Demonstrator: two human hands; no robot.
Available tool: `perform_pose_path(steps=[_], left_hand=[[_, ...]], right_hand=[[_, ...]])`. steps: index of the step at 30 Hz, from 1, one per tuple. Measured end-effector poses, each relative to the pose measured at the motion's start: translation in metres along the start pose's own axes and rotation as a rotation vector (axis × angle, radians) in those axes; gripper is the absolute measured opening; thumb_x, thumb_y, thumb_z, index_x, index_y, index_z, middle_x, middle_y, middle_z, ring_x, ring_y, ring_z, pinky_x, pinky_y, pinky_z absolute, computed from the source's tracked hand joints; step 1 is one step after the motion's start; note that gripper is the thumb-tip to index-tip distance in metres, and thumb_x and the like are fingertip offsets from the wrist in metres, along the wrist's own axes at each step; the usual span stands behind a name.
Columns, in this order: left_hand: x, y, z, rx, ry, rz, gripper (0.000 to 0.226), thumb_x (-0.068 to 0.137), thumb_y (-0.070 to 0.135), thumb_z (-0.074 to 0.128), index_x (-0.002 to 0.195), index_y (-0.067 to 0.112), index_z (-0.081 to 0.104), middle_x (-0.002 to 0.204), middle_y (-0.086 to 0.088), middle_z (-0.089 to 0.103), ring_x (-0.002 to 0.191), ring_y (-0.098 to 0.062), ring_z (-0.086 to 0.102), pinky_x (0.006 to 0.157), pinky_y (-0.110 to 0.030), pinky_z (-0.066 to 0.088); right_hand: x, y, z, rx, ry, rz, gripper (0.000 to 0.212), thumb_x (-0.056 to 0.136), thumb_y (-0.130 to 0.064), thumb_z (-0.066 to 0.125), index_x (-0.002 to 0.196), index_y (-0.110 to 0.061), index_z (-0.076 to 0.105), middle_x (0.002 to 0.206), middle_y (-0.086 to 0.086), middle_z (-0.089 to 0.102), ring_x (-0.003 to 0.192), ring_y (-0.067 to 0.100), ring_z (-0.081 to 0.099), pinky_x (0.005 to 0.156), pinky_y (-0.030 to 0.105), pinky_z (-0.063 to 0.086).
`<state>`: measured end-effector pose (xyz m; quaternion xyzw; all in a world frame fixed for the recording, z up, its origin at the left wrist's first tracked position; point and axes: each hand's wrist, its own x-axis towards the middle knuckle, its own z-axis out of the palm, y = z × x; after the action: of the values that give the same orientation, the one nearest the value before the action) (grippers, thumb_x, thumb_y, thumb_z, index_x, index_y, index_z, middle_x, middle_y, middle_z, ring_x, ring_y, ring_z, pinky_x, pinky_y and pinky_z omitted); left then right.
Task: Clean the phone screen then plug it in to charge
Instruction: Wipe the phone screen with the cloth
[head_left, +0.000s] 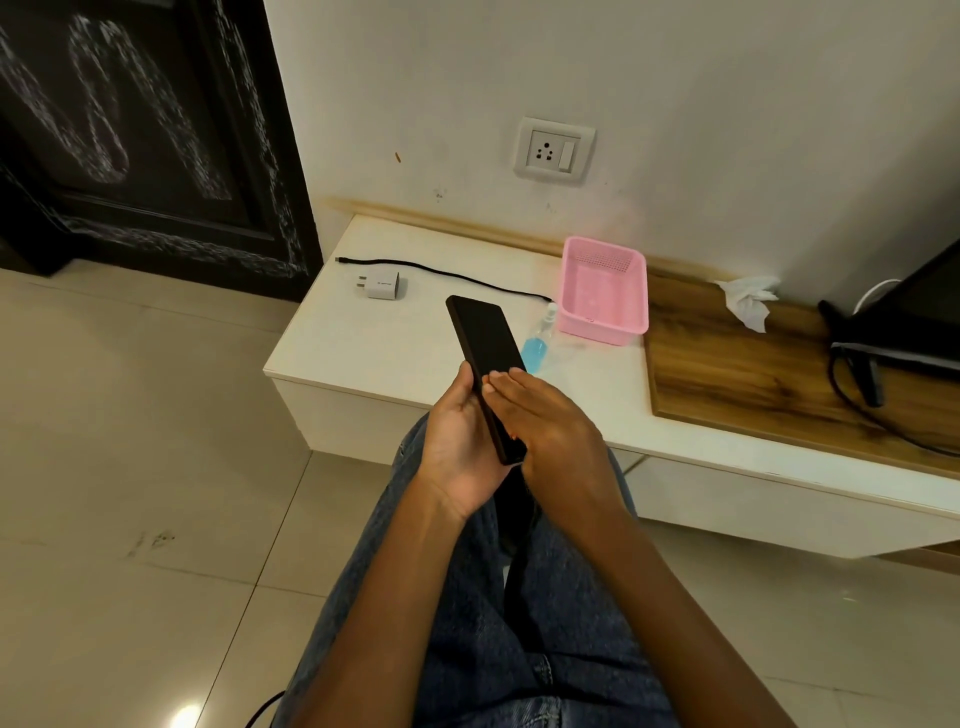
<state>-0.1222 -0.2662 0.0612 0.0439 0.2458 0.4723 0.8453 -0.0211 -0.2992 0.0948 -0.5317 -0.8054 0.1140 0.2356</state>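
Observation:
A black phone (485, 345) with a dark screen is held tilted above my lap, in front of the low white table (395, 343). My left hand (460, 441) grips its lower half from the left side. My right hand (550, 421) lies flat, fingers together, across the lower part of the screen. A white charger adapter (381, 283) and a black cable (447, 274) lie on the table's far left. A small spray bottle (540, 345) of blue liquid lies beside the phone's top. A wall socket with switch (554, 149) is above the table.
A pink plastic basket (602, 288) stands on the table next to the spray bottle. A crumpled white tissue (748, 299) lies on the wooden section (737, 374) at the right, near a dark screen and cables (883, 364). A dark door (135, 130) is at the left.

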Motion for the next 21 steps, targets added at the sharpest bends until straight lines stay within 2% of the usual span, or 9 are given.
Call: perform_pose_path(steps=[1, 3, 7, 9, 13, 16, 19, 21], left_hand=[[0.0, -0.001, 0.0, -0.009, -0.004, -0.004, 0.052, 0.095, 0.049, 0.039, 0.097, 0.012, 0.076, 0.096, -0.005, 0.074, 0.089, -0.018, 0.072, 0.071, -0.03, 0.059], [0.0, -0.004, 0.002, -0.017, -0.005, -0.013, 0.048, 0.094, 0.049, 0.041, 0.098, 0.016, 0.077, 0.103, -0.005, 0.074, 0.092, -0.019, 0.071, 0.071, -0.032, 0.058], [-0.002, -0.005, 0.007, -0.016, -0.018, -0.033, 0.048, 0.092, 0.051, 0.044, 0.125, 0.021, 0.063, 0.128, -0.008, 0.063, 0.113, -0.025, 0.062, 0.09, -0.042, 0.051], [-0.003, -0.005, 0.009, -0.014, -0.033, -0.038, 0.05, 0.093, 0.05, 0.043, 0.129, 0.019, 0.059, 0.131, -0.011, 0.06, 0.119, -0.026, 0.057, 0.099, -0.044, 0.044], [-0.003, -0.005, 0.009, 0.012, -0.041, -0.04, 0.051, 0.095, 0.05, 0.041, 0.128, 0.016, 0.06, 0.13, -0.011, 0.061, 0.122, -0.026, 0.054, 0.105, -0.044, 0.038], [-0.002, -0.004, 0.008, 0.023, -0.037, -0.038, 0.048, 0.096, 0.049, 0.041, 0.117, 0.015, 0.067, 0.12, -0.011, 0.067, 0.116, -0.026, 0.059, 0.103, -0.042, 0.042], [-0.001, -0.004, 0.006, 0.025, -0.027, -0.018, 0.047, 0.096, 0.049, 0.041, 0.112, 0.016, 0.071, 0.116, -0.01, 0.069, 0.104, -0.024, 0.067, 0.089, -0.04, 0.051], [0.0, -0.003, 0.004, -0.005, -0.019, -0.01, 0.046, 0.096, 0.049, 0.042, 0.114, 0.017, 0.07, 0.119, -0.01, 0.068, 0.103, -0.024, 0.068, 0.084, -0.04, 0.053]], right_hand=[[0.006, 0.0, -0.001, 0.028, 0.008, 0.003, 0.04, 0.082, 0.013, 0.054, 0.122, 0.009, 0.053, 0.135, 0.024, 0.048, 0.131, 0.03, 0.038, 0.112, 0.024, 0.029], [0.017, 0.0, -0.004, -0.006, 0.036, 0.008, 0.043, 0.08, 0.014, 0.054, 0.122, 0.006, 0.056, 0.133, 0.021, 0.053, 0.13, 0.03, 0.044, 0.111, 0.027, 0.028], [0.041, 0.002, -0.009, -0.108, 0.051, 0.04, 0.05, 0.082, 0.012, 0.049, 0.129, -0.006, 0.054, 0.137, 0.01, 0.052, 0.133, 0.025, 0.042, 0.111, 0.033, 0.028], [0.051, 0.004, -0.011, -0.102, 0.042, 0.048, 0.05, 0.082, 0.01, 0.048, 0.128, -0.007, 0.055, 0.136, 0.01, 0.053, 0.131, 0.027, 0.043, 0.108, 0.038, 0.033], [0.069, 0.009, -0.013, -0.137, 0.027, 0.07, 0.051, 0.082, 0.008, 0.046, 0.129, -0.008, 0.054, 0.135, 0.012, 0.054, 0.13, 0.029, 0.043, 0.104, 0.04, 0.036], [0.074, 0.008, -0.01, -0.127, 0.034, 0.072, 0.045, 0.081, 0.008, 0.048, 0.123, -0.006, 0.058, 0.122, 0.015, 0.062, 0.119, 0.034, 0.05, 0.095, 0.044, 0.043], [0.066, 0.007, -0.007, -0.088, 0.045, 0.058, 0.048, 0.082, 0.008, 0.05, 0.126, -0.008, 0.057, 0.129, 0.012, 0.059, 0.125, 0.029, 0.048, 0.101, 0.04, 0.041], [0.054, 0.006, -0.005, -0.064, 0.064, 0.045, 0.05, 0.078, 0.013, 0.052, 0.123, -0.006, 0.06, 0.13, 0.011, 0.059, 0.125, 0.028, 0.05, 0.105, 0.039, 0.04]])
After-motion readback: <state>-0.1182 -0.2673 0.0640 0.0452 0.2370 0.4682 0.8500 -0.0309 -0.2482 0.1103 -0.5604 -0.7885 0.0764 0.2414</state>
